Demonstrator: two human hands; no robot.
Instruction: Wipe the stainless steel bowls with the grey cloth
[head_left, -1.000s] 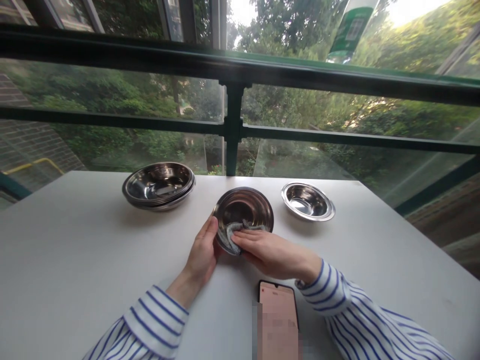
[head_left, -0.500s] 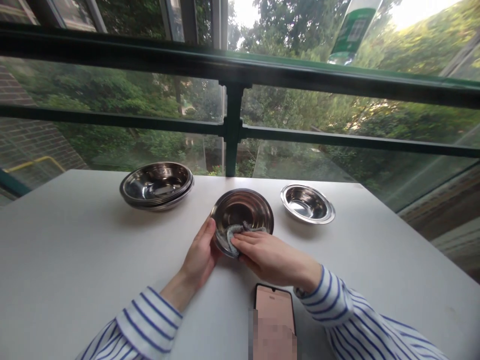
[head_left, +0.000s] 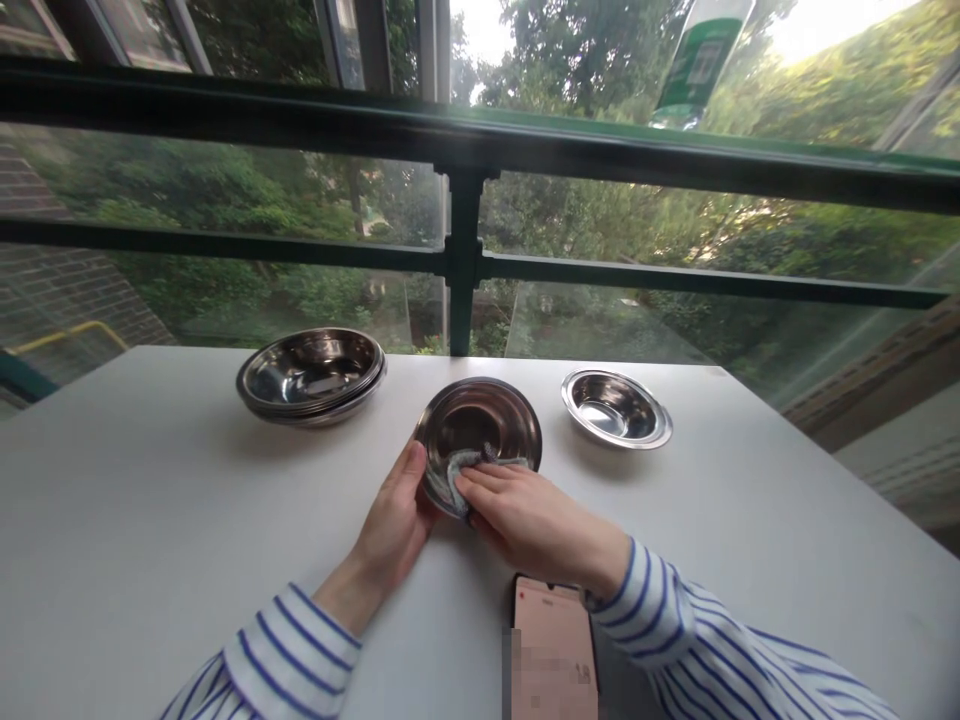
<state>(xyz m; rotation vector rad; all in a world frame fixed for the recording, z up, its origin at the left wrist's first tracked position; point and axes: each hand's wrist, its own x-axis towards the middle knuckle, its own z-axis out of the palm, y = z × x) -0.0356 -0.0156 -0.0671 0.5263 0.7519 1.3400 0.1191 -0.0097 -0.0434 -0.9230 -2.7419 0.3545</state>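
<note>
A shiny metal bowl [head_left: 480,405] is tilted toward me above the middle of the white table. My left hand [head_left: 396,515] grips its left rim, thumb on the edge and the other fingers hidden beneath. My right hand [head_left: 536,520] is closed on a greyish cloth [head_left: 456,475], pressing it against the near inner side of the bowl. Part of the cloth lies under the fingers and cannot be seen. To the left stands a stack of metal bowls [head_left: 311,375]; to the right, another metal bowl [head_left: 616,410] sits on the table.
A phone [head_left: 551,620] lies near the table's front edge, just below my right wrist. Behind the white table [head_left: 150,480] runs a dark green railing [head_left: 465,255] with glass panels. On the railing's top stands a plastic bottle [head_left: 697,65] with a green label.
My right hand and the cloth have shifted slightly left, along with the bowl and my left hand. Both grips look the same. The camera view has moved a little.
</note>
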